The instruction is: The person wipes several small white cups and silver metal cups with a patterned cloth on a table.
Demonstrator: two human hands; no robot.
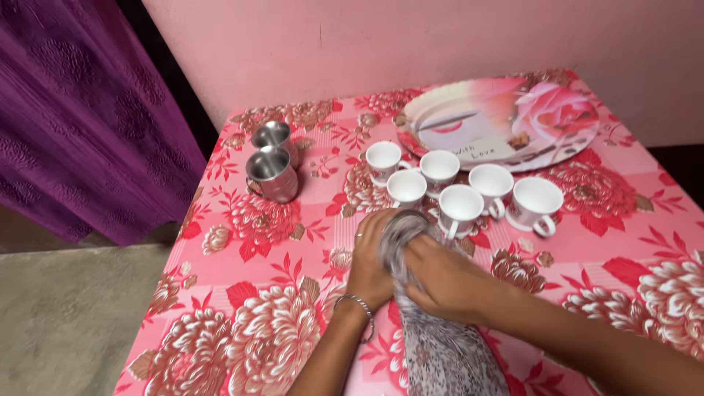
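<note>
My left hand (369, 258) and my right hand (444, 276) are closed together around a bunched grey patterned cloth (440, 345) that trails down toward me. Whatever may be wrapped inside the cloth is hidden. The left hand wears a ring and a metal bracelet. Just beyond my hands stand several white cups (460, 203) with small red marks, grouped on the table (249, 323), which wears a pink floral cover. The nearest cup is a few centimetres from my fingers.
An oval tray (506, 121) with a rose picture lies at the far side near the pink wall. Two steel mugs (273, 173) stand at the far left. A purple curtain (81, 110) hangs left of the table; grey floor lies below it.
</note>
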